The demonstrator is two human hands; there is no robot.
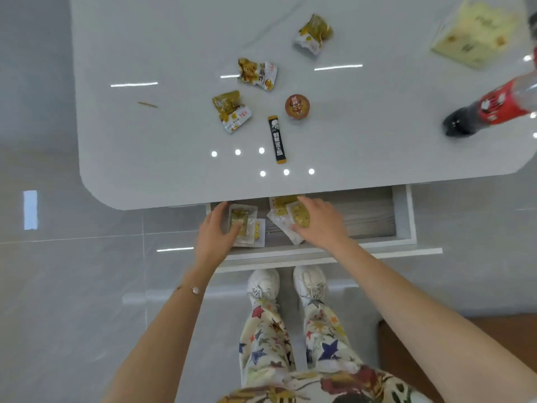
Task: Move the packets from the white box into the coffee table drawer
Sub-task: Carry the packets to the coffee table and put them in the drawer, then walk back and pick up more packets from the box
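Both arms are bare. A thin bracelet (194,290) circles the left wrist. Star-printed cream trousers (267,338) end at white sneakers (263,282).

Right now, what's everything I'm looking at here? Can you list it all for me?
table: one, glossy white, upper half
drawer: one, open, grey wood inside, under the table's near edge
packets in drawer: several, yellow and clear, left half of the drawer under both hands
packets on table: three, yellow-green, mid table
stick sachet: one, black, near table edge
cup: one, small, brown lid, right of the packets
bottle: one, dark cola, red label, right edge
box: one, pale yellow, top right
shoes: two, white, floor
left hand: on the left packets
right hand: on the right packets
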